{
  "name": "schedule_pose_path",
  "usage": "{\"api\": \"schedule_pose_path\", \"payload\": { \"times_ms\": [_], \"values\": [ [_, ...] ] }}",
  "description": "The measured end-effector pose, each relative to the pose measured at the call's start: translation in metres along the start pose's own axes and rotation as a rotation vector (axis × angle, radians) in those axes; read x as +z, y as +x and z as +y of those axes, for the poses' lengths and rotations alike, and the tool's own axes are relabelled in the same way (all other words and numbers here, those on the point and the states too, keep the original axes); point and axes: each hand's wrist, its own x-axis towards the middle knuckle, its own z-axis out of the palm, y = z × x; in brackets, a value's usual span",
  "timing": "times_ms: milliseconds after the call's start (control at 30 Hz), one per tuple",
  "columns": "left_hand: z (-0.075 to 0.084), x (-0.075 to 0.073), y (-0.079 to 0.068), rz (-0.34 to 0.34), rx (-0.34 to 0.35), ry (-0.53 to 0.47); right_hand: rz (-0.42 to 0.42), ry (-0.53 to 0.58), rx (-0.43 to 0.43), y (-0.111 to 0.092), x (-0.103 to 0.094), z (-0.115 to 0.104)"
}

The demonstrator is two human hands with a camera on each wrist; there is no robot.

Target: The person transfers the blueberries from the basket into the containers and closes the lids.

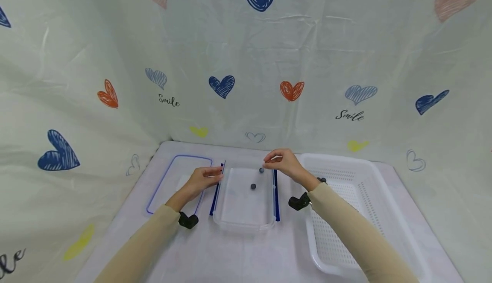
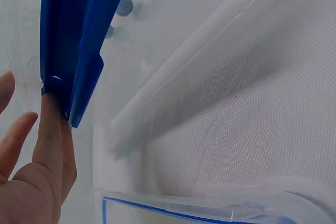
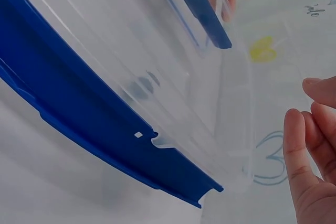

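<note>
A clear plastic box (image 1: 244,225) with blue side latches stands before me. Inside it are two small dark round pieces: one near the middle (image 1: 253,186), the other toward the far right (image 1: 262,170). My left hand (image 1: 201,181) has its fingers extended against the box's left side, with fingertips at the end of the blue latch (image 2: 71,40). Over the far right corner is my right hand (image 1: 284,163), its fingers slightly bent just above the farther piece. In the right wrist view, nothing shows between the thumb and fingers (image 3: 295,129), and the right latch (image 3: 79,108) hangs outward.
A clear lid (image 1: 157,189) with a blue edge seal lies left of the box, partly behind my left forearm. To the right stands a large white perforated basket (image 1: 319,253), which my right forearm crosses. Behind the table hangs a heart-printed curtain (image 1: 250,52).
</note>
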Motion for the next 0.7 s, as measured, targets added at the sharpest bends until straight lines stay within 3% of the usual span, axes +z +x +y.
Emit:
{"api": "schedule_pose_path", "payload": {
  "times_ms": [367, 700],
  "values": [
    [0.0, 0.0, 0.003, -0.004, 0.0, -0.008, 0.038, 0.006, 0.009, -0.004, -0.013, -0.004],
    [-0.001, 0.001, 0.003, 0.025, -0.001, 0.025, 0.084, 0.033, -0.038, -0.013, -0.03, -0.003]
  ]
}}
